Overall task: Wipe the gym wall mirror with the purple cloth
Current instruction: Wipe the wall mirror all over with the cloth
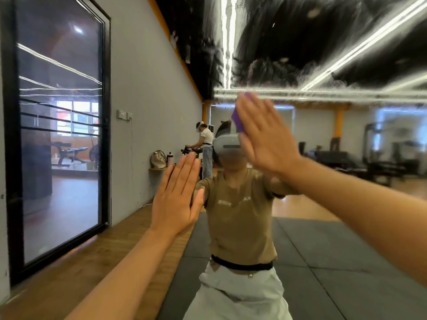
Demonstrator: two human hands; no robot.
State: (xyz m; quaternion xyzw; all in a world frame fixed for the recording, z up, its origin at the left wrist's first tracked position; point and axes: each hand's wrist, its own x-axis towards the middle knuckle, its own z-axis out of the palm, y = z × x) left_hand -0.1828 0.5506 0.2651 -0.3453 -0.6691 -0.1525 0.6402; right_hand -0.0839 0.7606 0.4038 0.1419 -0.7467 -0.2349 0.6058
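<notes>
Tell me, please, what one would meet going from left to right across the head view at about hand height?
Black-framed glass door → grey wall → left hand, flat on the mirror → purple cloth → right hand, pressing the cloth against the glass.

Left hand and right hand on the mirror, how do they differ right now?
The right hand presses the purple cloth against the mirror; the left hand lies bare on the glass. The right hand sits higher than the left hand and tilts left. Both are flat with straight fingers.
</notes>
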